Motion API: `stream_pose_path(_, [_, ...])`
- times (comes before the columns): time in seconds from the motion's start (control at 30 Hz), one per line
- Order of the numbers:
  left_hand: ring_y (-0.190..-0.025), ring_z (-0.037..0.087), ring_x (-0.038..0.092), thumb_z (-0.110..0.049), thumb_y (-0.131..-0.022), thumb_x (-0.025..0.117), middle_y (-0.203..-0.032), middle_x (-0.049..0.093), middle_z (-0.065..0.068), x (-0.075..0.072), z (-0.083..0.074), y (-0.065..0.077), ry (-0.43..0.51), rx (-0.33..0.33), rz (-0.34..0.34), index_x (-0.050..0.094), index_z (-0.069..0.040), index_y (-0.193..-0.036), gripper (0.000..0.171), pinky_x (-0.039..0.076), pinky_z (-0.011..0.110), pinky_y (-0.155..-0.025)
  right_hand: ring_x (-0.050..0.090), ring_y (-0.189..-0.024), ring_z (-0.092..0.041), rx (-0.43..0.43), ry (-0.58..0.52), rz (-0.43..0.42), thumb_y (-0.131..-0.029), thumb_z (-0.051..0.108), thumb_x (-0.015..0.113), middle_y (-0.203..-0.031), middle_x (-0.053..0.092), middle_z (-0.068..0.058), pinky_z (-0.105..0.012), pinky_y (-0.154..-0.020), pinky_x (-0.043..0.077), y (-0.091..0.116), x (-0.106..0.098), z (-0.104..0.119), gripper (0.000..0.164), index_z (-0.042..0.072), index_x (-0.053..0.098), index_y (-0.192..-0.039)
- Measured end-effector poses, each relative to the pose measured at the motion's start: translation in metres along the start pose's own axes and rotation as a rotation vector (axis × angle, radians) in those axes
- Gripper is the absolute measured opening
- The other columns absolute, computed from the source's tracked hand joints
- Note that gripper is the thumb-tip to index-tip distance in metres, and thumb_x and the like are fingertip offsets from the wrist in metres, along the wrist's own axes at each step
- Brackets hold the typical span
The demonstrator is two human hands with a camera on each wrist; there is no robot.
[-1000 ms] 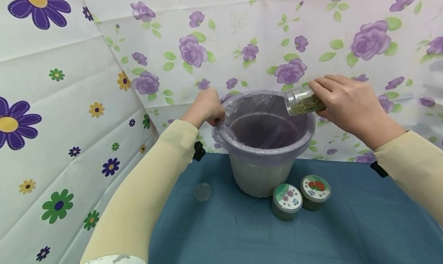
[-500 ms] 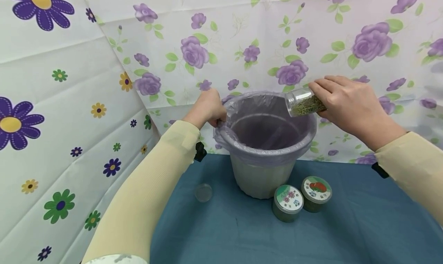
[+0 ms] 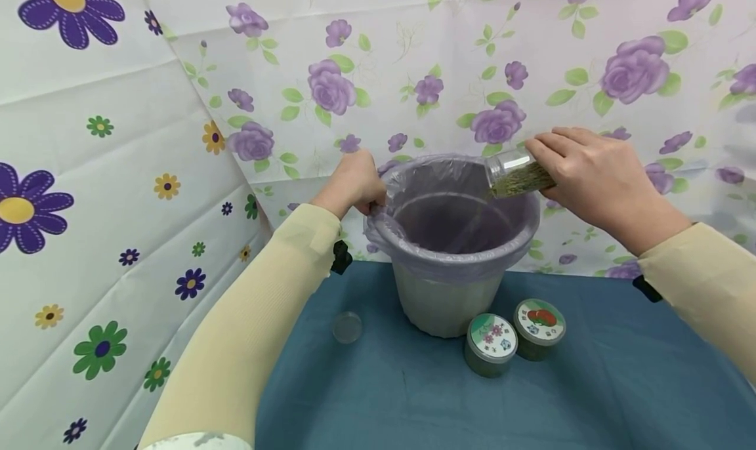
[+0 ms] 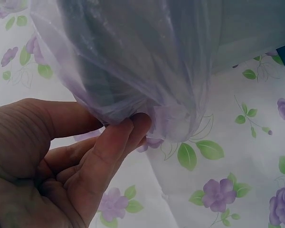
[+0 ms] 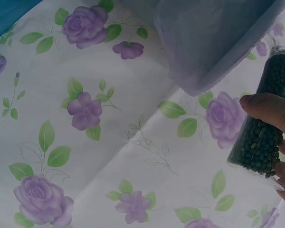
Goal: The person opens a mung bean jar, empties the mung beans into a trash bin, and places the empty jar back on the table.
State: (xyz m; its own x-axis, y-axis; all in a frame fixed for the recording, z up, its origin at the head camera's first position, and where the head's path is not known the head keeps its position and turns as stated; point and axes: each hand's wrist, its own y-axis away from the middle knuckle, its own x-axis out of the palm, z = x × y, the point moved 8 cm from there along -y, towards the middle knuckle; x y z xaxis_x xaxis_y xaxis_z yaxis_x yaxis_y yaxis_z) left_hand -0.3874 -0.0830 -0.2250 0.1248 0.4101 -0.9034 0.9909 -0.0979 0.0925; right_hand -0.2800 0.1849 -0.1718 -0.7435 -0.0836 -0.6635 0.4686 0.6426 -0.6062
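Observation:
A bucket point(image 3: 445, 306) lined with a thin purple plastic bag point(image 3: 457, 258) stands on the blue cloth. My left hand point(image 3: 357, 184) pinches the bag at the bucket's left rim; the left wrist view shows thumb and fingertips on the film point(image 4: 133, 90). In my right hand point(image 3: 596, 174) I grip a clear jar point(image 3: 504, 163) of small green beans, tilted with its mouth over the bucket's right rim. The beans point(image 3: 520, 180) reach the mouth and look blurred there. From the right wrist view, thumb and fingers wrap the jar point(image 5: 261, 128).
Two lidded tubs, one with a pink-flower label point(image 3: 492, 338) and one with a red-fruit label point(image 3: 540, 322), stand before the bucket at right. A clear round lid point(image 3: 347, 327) lies on the cloth at left. Floral sheets point(image 3: 378, 56) hang behind and to the left.
The beans in the jar have shifted toward its mouth and become blurred. Both hands and the bucket stay nearly where they were; the view moves only slightly.

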Motion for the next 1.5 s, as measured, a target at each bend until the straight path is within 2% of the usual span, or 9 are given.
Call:
stream_pose_path(0.7, [-0.055,0.023,0.069,-0.002,-0.068,0.069,-0.064,0.069,0.014,0.0002,0.0003,-0.0003,0.003,-0.009,0.006,0.067,-0.002,-0.064,0.004,0.054,0.028,-0.047,0.061,-0.102,-0.039,-0.007,-0.002,-0.005,-0.046,0.014,0.093,-0.113,0.065,-0.019,-0.053,-0.084,0.050,-0.0017,0.0010,0.0008,0.084,0.003,0.057,-0.121])
stream_pose_path(1.5, [-0.051,0.021,0.067,-0.002,-0.068,0.066,-0.059,0.066,0.011,0.0002,0.0007,-0.0018,-0.010,0.025,-0.016,0.064,-0.005,-0.063,0.005,0.053,0.027,-0.045,0.060,-0.103,-0.038,-0.017,-0.002,-0.021,-0.048,0.012,0.092,-0.114,0.064,-0.019,-0.053,-0.085,0.049,-0.0048,0.0027,0.0028,0.083,0.002,0.056,-0.123])
